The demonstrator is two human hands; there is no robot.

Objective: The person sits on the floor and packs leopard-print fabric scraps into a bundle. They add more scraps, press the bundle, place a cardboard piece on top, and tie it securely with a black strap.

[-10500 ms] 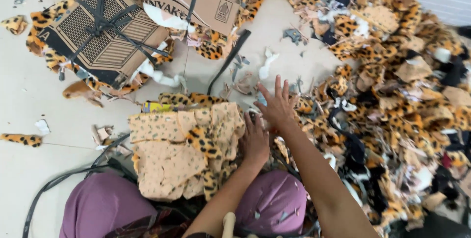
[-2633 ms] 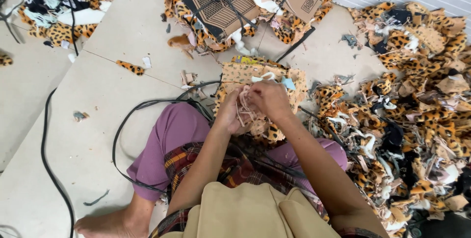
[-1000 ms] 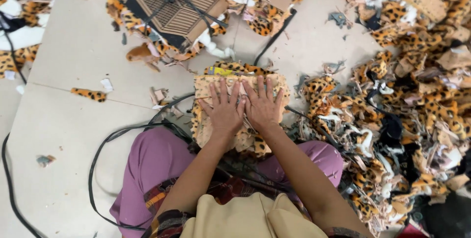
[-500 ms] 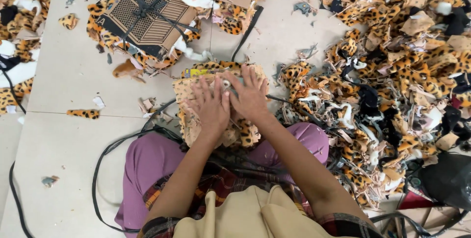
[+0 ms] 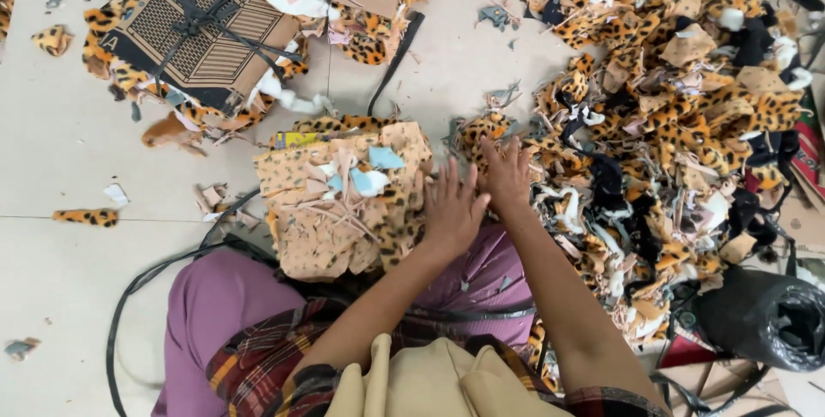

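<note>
Both grips open: left hand (image 5: 451, 211) on stacked fabric pieces (image 5: 339, 202), right hand (image 5: 507, 174) at scrap heap (image 5: 670, 116).

Fabric stack (image 5: 344, 198) left of scrap heap (image 5: 670, 116)

stack of fabric pieces (image 5: 344, 202): showing tan backs with small grey marks, plus leopard-print edges in orange and black
patches on the stack (image 5: 385, 157): showing pale blue
scrap heap (image 5: 679, 116): mixing orange-and-black leopard print with tan, black and white bits
trousers (image 5: 219, 309): appearing purple
shirt (image 5: 258, 370): showing red, yellow and dark plaid
cardboard boxes (image 5: 206, 26): showing brown with black straps
floor (image 5: 60, 262): looking pale beige
bag (image 5: 769, 318): glinting black
</note>
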